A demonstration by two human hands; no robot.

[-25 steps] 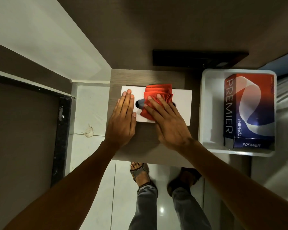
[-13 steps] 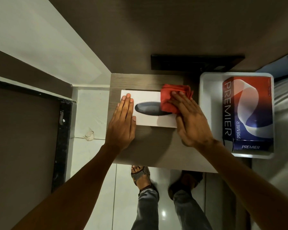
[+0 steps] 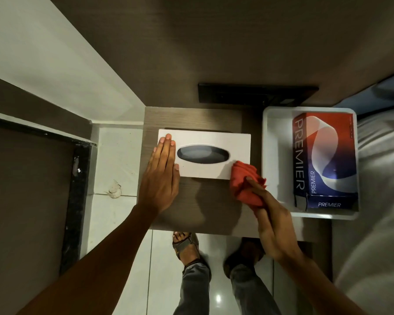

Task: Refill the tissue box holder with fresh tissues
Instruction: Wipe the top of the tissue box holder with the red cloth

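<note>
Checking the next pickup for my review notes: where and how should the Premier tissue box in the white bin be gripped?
Grip the Premier tissue box across its two long sides near the middle, coming from above. It lies flat in the white bin with its broad face up, its right side close to the bin wall, so fingers probably enter more easily from the open left side.

The tissue carton (image 3: 324,158) reads "PREMIER" 3 times.

dim warm light | glare spot on floor tile (image 3: 218,298) | wide-angle bending at edges | soft shadows on table (image 3: 205,201)
</note>
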